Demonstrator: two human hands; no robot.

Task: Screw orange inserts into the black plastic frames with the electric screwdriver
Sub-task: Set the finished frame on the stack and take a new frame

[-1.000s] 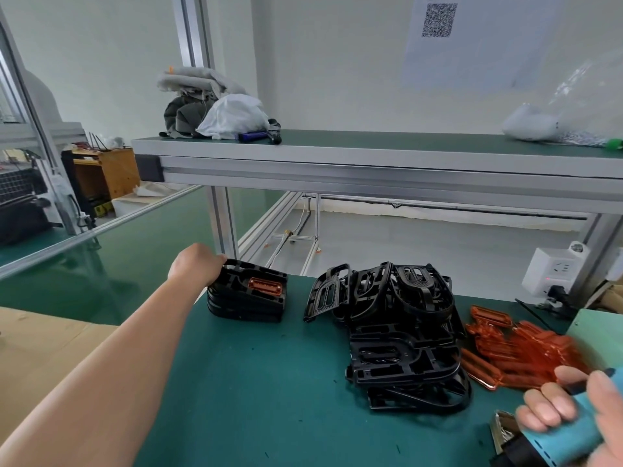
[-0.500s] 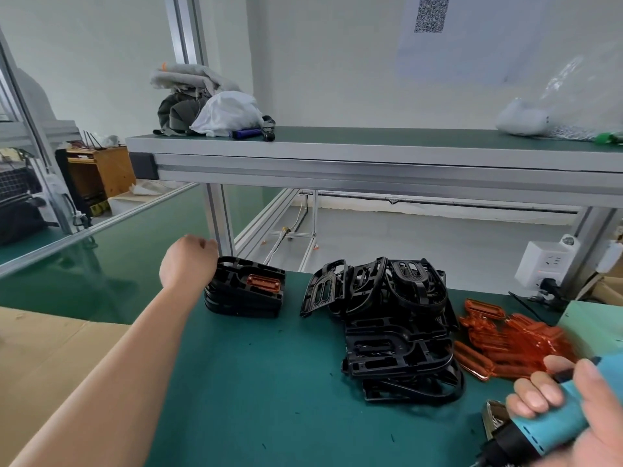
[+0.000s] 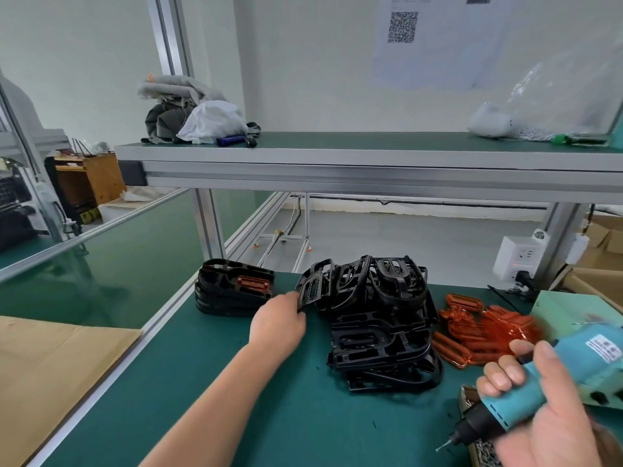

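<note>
The bench's aluminium left edge [image 3: 135,348] ran diagonally past our left forearm, and the upper shelf [image 3: 337,170] overhung the far side. Bare green mat [image 3: 269,416] lay open between our two arms, in front of the parts.

Our left hand [image 3: 278,323] reached to the lower corner of a leaning black frame [image 3: 312,291] at the left of the loose pile of frames [image 3: 377,328]; its fingers were hidden, so we could not tell whether they gripped it. Farther left sat a neat stack of frames [image 3: 232,298], the top one carrying an orange insert [image 3: 253,284]. Loose orange inserts [image 3: 488,328] were heaped right of the pile.

Our right hand [image 3: 546,409] was wrapped around the electric screwdriver [image 3: 553,382], its long axis slanting from upper right to lower left, bit aimed down toward the near edge. Beneath it a small box [image 3: 463,390], partly hidden, held what looked like screws.
</note>
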